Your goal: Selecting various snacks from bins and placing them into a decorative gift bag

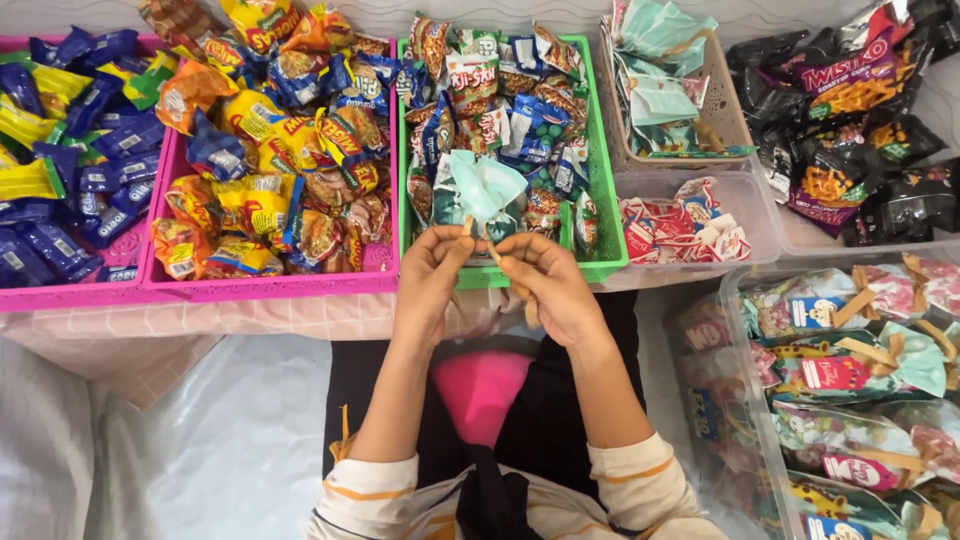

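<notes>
Far left: pink tray (60, 296) packed with blue and yellow wrapped sweets. Next to it, touching, a second pink tray (270, 288) heaped with orange and yellow snack packets. Centre: green basket (606, 200) full of mixed small snack packs. Just in front of its near rim, left hand (432, 268) with fingers curled in, pinching a tan ribbon (492, 252) at the neck of a mint-green gift pouch (484, 186). Pouch upright above both hands, over the green basket. Right hand (548, 280) close beside the left, fingers likewise closed on the ribbon; ribbon ends too small to trace. Below, pink item (482, 390) on the lap. Right of centre: beige basket (722, 110) holding empty mint pouches, clear tub (752, 196) of red-and-white candies, black snack bags (850, 110). Far right: clear bin (752, 420) of filled, tied pouches.
</notes>
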